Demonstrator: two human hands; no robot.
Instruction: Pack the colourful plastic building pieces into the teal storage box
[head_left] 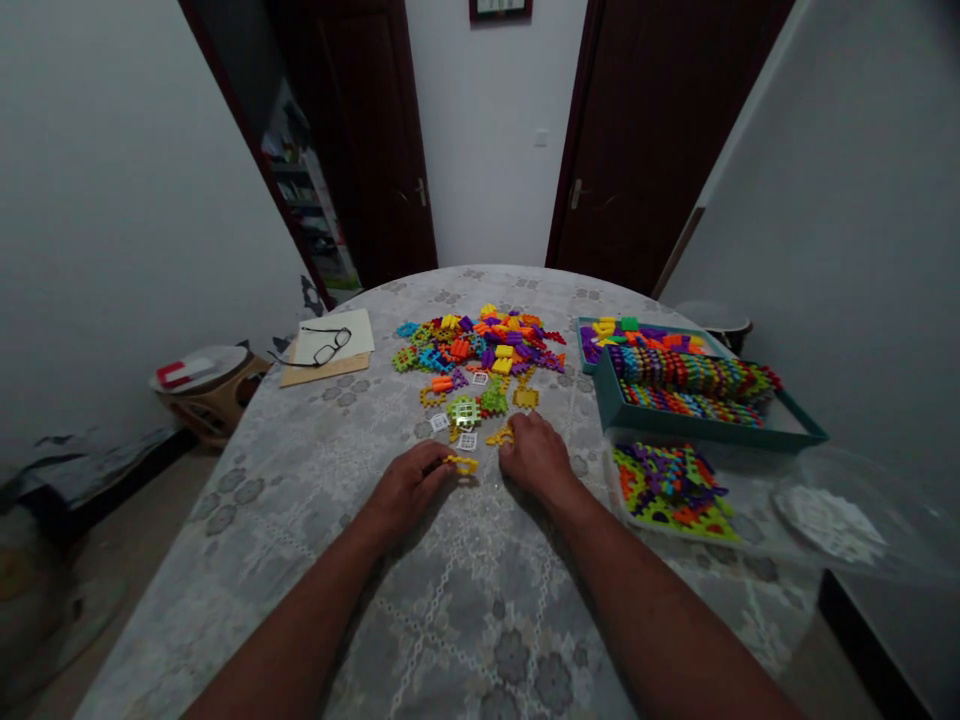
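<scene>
A yellow piece (462,464) is pinched in the left hand's (409,485) grip on the near worktop (480,600). Whether the right hand (536,457) grips the second yellow piece (500,437) cannot be told. The white pieces (459,430) just beyond could be scattered by a stray knuckle.

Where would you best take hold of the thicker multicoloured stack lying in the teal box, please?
Around its middle, from above, fingers across its narrow width. The thicker multicoloured stack lies flat along the teal box, with the walls and a thinner row hemming its sides. The right hand lies nearer; the left hand pinches a yellow piece.
</scene>
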